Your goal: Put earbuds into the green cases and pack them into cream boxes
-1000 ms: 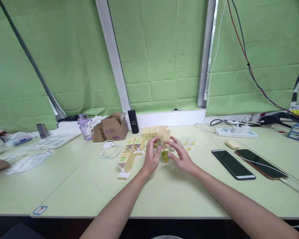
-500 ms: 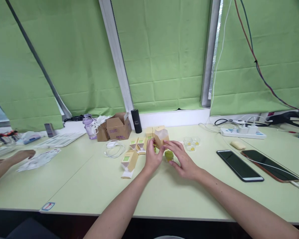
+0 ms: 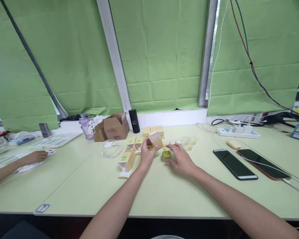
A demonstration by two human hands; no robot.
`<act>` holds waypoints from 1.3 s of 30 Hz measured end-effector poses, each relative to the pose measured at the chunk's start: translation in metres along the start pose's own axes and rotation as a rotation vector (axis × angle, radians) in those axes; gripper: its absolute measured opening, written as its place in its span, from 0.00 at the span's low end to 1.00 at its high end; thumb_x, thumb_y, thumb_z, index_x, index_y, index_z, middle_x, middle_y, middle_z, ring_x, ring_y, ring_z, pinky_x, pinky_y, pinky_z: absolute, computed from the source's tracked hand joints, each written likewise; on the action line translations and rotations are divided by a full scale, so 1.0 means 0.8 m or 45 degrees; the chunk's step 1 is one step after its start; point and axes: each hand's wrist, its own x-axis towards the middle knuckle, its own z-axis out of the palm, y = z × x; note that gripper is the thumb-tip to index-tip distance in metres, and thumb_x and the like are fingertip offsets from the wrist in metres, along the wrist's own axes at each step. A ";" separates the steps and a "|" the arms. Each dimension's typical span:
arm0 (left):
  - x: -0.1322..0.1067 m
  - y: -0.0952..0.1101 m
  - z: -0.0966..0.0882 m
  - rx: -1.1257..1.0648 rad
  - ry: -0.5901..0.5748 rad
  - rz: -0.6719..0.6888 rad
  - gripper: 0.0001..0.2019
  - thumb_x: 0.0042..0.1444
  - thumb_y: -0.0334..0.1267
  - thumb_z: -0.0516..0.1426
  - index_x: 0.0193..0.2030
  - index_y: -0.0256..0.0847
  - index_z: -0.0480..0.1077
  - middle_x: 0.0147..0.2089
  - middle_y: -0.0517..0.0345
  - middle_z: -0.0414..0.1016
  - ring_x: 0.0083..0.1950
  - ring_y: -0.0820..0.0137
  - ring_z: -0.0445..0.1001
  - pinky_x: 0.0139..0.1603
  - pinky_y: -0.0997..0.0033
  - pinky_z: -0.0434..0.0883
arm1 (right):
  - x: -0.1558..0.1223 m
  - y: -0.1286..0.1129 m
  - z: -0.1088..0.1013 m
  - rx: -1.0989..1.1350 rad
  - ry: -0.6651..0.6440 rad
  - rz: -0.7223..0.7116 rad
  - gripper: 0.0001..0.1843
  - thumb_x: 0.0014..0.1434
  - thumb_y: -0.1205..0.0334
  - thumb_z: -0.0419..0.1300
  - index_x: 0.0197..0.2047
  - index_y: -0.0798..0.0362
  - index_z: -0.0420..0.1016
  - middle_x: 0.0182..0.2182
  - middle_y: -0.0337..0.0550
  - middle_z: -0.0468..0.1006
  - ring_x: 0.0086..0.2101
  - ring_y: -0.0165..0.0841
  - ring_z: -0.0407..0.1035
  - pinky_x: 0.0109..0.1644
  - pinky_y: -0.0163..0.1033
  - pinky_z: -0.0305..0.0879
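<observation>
My left hand (image 3: 147, 154) is closed around a small tan cardboard box (image 3: 157, 141), its flap up and its white inside showing. Beside it on the table stands a small green item in a clear cup (image 3: 166, 155). My right hand (image 3: 181, 158) is at the right side of this cup, thumb and fingers apart; whether the thumb touches it I cannot tell. Left of my left hand lies an opened box with a green window (image 3: 127, 161), and behind it are two smaller window boxes (image 3: 135, 143). More tan boxes (image 3: 159, 130) stand farther back.
Clear cups with yellow bits (image 3: 188, 142) sit beyond my right hand. Two phones (image 3: 235, 164) lie at the right, near a power strip (image 3: 239, 132). A white cable (image 3: 112, 149), a brown carton (image 3: 116, 127) and a black cylinder (image 3: 134, 121) are behind. A co-worker's hand (image 3: 35, 157) handles papers at left.
My right hand has come off the box and opened beside the green item. The box stays in my left hand, tilted more. The co-worker's hand has moved right.
</observation>
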 end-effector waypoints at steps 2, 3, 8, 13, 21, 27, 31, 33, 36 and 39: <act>0.001 0.000 0.000 -0.017 -0.014 -0.016 0.20 0.50 0.37 0.65 0.51 0.40 0.71 0.48 0.51 0.79 0.46 0.63 0.76 0.49 0.60 0.74 | 0.001 0.002 0.002 -0.070 -0.058 0.031 0.25 0.63 0.63 0.64 0.62 0.54 0.70 0.54 0.54 0.79 0.59 0.50 0.64 0.60 0.53 0.66; 0.001 -0.001 0.001 -0.019 -0.023 -0.020 0.20 0.49 0.36 0.65 0.50 0.40 0.71 0.48 0.52 0.80 0.45 0.63 0.77 0.49 0.61 0.74 | 0.002 0.003 0.001 -0.102 -0.072 0.039 0.22 0.63 0.64 0.64 0.60 0.54 0.72 0.53 0.54 0.80 0.58 0.49 0.65 0.59 0.51 0.65; 0.002 -0.002 0.001 0.043 -0.086 -0.071 0.23 0.43 0.30 0.63 0.49 0.41 0.71 0.45 0.53 0.80 0.44 0.62 0.77 0.49 0.61 0.74 | 0.007 0.003 -0.011 -0.237 -0.036 0.128 0.16 0.60 0.67 0.66 0.52 0.52 0.78 0.49 0.51 0.82 0.54 0.48 0.67 0.55 0.46 0.64; -0.007 -0.003 0.005 0.181 -0.288 -0.140 0.25 0.40 0.25 0.61 0.49 0.40 0.72 0.46 0.51 0.81 0.45 0.59 0.78 0.47 0.60 0.74 | 0.011 0.003 -0.023 -0.317 -0.042 0.203 0.12 0.58 0.66 0.66 0.47 0.52 0.80 0.46 0.51 0.83 0.52 0.48 0.68 0.51 0.45 0.63; -0.015 0.000 0.006 0.256 -0.407 -0.095 0.25 0.39 0.22 0.60 0.47 0.40 0.74 0.45 0.51 0.82 0.46 0.58 0.79 0.48 0.60 0.74 | 0.014 0.004 -0.026 -0.349 -0.070 0.259 0.14 0.57 0.67 0.66 0.47 0.51 0.81 0.47 0.49 0.84 0.53 0.47 0.68 0.49 0.44 0.63; -0.021 0.005 0.006 0.252 -0.488 -0.074 0.24 0.39 0.22 0.63 0.46 0.41 0.74 0.43 0.51 0.81 0.42 0.60 0.78 0.42 0.64 0.73 | 0.015 0.006 -0.035 -0.398 -0.079 0.276 0.13 0.55 0.69 0.66 0.46 0.52 0.82 0.43 0.49 0.85 0.52 0.48 0.69 0.48 0.44 0.62; -0.024 0.012 0.006 0.111 -0.410 0.000 0.23 0.48 0.31 0.65 0.52 0.44 0.70 0.49 0.52 0.79 0.48 0.62 0.77 0.49 0.63 0.72 | 0.015 0.005 -0.038 -0.426 -0.084 0.290 0.15 0.54 0.70 0.66 0.46 0.52 0.82 0.43 0.50 0.85 0.51 0.48 0.69 0.46 0.44 0.62; -0.023 0.016 0.005 0.065 -0.333 0.071 0.18 0.51 0.33 0.63 0.50 0.45 0.68 0.51 0.53 0.77 0.50 0.63 0.76 0.53 0.62 0.72 | 0.015 0.005 -0.038 -0.429 -0.086 0.291 0.14 0.54 0.70 0.66 0.45 0.52 0.81 0.43 0.50 0.85 0.51 0.47 0.69 0.45 0.43 0.61; -0.019 0.022 0.002 0.064 -0.270 0.170 0.11 0.50 0.31 0.61 0.41 0.43 0.69 0.49 0.53 0.76 0.52 0.62 0.76 0.56 0.60 0.71 | 0.015 0.005 -0.038 -0.422 -0.087 0.286 0.13 0.54 0.69 0.66 0.45 0.52 0.80 0.43 0.50 0.84 0.50 0.47 0.69 0.44 0.43 0.61; -0.016 0.023 0.001 0.072 -0.251 0.214 0.04 0.50 0.31 0.60 0.33 0.41 0.71 0.50 0.50 0.77 0.55 0.57 0.76 0.58 0.56 0.71 | 0.015 0.004 -0.039 -0.412 -0.093 0.286 0.14 0.54 0.69 0.66 0.45 0.52 0.80 0.43 0.50 0.84 0.49 0.48 0.69 0.44 0.43 0.60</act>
